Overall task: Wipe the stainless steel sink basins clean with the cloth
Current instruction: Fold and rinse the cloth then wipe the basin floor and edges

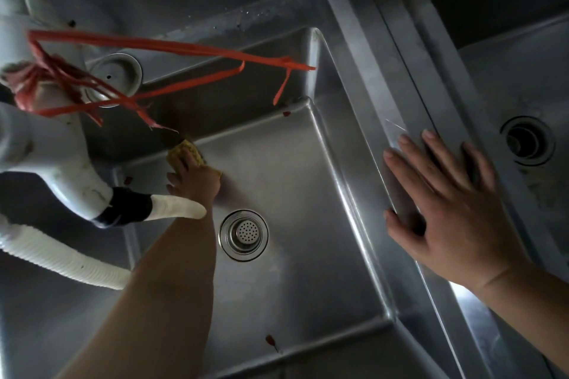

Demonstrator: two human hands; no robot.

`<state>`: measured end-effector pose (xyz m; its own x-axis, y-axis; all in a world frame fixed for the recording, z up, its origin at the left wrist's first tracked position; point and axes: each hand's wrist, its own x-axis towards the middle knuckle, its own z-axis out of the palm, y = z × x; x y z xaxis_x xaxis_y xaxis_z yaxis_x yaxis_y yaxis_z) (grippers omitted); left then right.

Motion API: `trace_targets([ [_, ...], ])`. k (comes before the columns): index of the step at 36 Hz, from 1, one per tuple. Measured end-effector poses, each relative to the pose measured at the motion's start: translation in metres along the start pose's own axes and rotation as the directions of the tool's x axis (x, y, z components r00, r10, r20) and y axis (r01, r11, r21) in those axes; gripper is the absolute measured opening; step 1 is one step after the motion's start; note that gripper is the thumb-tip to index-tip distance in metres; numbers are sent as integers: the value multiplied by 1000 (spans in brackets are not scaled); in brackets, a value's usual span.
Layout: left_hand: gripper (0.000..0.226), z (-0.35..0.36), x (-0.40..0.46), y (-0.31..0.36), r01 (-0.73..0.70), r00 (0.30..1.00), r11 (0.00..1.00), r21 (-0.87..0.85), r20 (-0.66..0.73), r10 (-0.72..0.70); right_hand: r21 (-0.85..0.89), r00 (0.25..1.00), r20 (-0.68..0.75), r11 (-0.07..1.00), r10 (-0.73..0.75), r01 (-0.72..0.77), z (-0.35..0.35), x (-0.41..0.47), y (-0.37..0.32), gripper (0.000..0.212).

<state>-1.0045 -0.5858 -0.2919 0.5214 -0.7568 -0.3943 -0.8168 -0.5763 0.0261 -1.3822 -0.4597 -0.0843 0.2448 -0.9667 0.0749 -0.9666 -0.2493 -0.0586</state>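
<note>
Cloth (193, 154) lies under left hand (194, 183); right hand (443, 203) well apart.

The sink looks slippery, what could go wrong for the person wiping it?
The right hand rests flat on the shiny sink rim; it could slip if the steel is wet. The left hand presses the yellow cloth at the basin's far wall, just under the dangling red strings, which might snag. Red specks near the front edge could get missed.
</note>
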Motion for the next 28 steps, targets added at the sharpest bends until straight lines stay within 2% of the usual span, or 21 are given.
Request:
trace_targets([
  [4, 72, 6, 0, 34, 117, 993, 981, -152, 10, -117, 7, 1000, -4, 1000, 3, -3, 1, 0, 1, 69],
  [7, 74, 15, -13, 64, 96, 995, 982, -160, 17, -94, 19, 1000, -9, 1000, 4, -4, 1, 0, 1, 68],
  [11, 73, 29, -47, 109, -86, 995, 988, -128, 37, 91, 32, 1000, -11, 999, 5, -5, 0, 1, 0, 67],
  [14, 79, 39, -71, 137, -246, 965, 962, -122, 64, 255, 36, 1000, -20, 999, 4, -4, 0, 1, 0, 67],
  [21, 76, 31, -75, 178, -431, 889, 902, -28, 159, 430, 55, 1000, -25, 998, 5, -3, 1, 0, 1, 67],
  [28, 71, 23, -64, 188, -638, 766, 766, 79, 166, 621, 39, 1000, -8, 999, 4, -3, 2, 1, 2, 66],
])
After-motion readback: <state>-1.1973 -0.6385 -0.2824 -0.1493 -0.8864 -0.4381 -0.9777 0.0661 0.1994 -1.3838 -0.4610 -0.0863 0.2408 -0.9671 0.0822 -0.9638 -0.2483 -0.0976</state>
